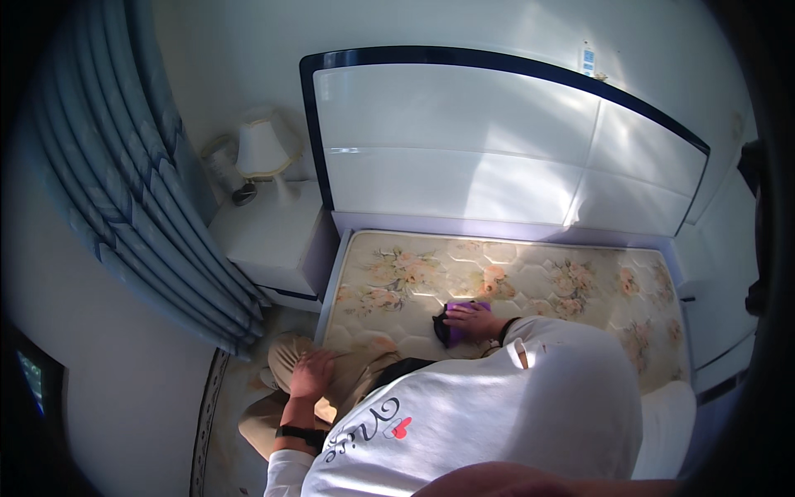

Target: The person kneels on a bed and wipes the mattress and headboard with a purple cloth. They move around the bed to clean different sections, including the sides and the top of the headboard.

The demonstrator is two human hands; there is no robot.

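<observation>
On the floral quilted mattress (428,310), my right hand (475,320) lies over a small purple and black object (458,335). Its fingers spread across the purple top, and a rounded black part shows at its left side. The palm hides much of it, so its exact kind is unclear. My left hand (312,373) holds nothing and rests palm down on the knee of my tan trousers (289,354). A black band (298,433) circles the left wrist, and a dark band is around the right one.
A white headboard (404,118) with a dark rim stands beyond the mattress. To its left, a bedside cabinet (273,230) carries a white-shaded table lamp (264,149) and a small dark object (244,194). Blue curtains (130,186) hang down the left side. A wall-mounted remote control (587,62) is above the headboard.
</observation>
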